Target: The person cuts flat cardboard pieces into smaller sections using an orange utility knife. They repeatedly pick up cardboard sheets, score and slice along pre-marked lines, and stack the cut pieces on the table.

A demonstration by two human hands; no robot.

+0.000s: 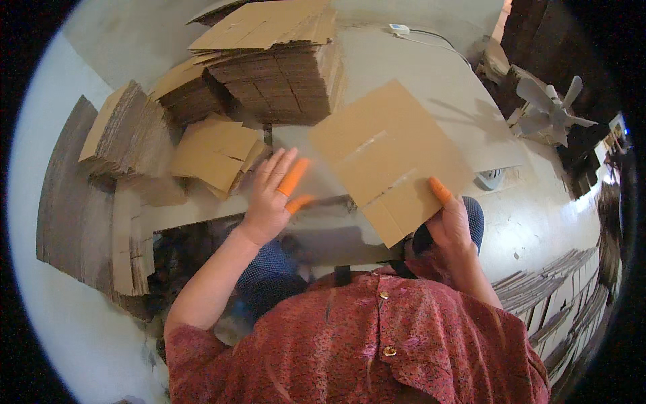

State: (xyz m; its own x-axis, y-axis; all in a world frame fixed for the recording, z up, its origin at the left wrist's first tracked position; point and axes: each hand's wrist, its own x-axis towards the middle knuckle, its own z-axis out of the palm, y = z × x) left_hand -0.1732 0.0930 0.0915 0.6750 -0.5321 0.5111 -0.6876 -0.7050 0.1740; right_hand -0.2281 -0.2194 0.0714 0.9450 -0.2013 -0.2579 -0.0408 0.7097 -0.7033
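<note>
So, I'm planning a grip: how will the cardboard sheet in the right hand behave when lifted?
The cardboard sheet is probably light: only the right hand grips it, near one edge. It looks flat, so likely stiff, though it may fold along its visible lines.

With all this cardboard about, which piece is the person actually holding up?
The flat cardboard sheet, its lower right edge in the right hand; the tall stack behind and the other piles rest unheld.

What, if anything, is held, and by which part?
The right grip holds a flat cardboard sheet by its lower-right edge; the left grip holds nothing.
</note>
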